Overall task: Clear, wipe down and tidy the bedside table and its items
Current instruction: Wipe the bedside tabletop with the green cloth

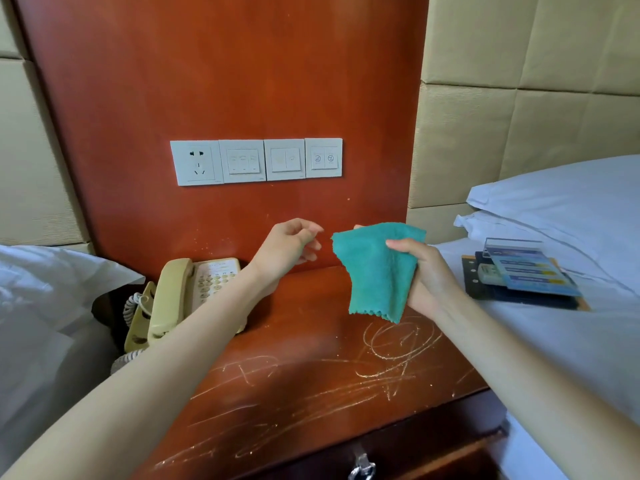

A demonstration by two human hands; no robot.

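Above the far half of the bench [311, 393], the right hand [427, 275] pinches a green cloth [375, 271], which hangs long-axis down, apparently clear of the wood. Just left of it, the left hand [287, 245] hovers loose-fingered, holding nothing. Scribbled marks [391, 344] lie directly below and nearer; a telephone [180, 299] sits far left.

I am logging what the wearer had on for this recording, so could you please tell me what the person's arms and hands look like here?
Both forearms are bare as far as the picture shows them: no sleeves or cuffs in view. The left hand and the right hand wear no gloves, and I see no watch, bracelet or ring on either. The nails look short and unpainted. No markings show.
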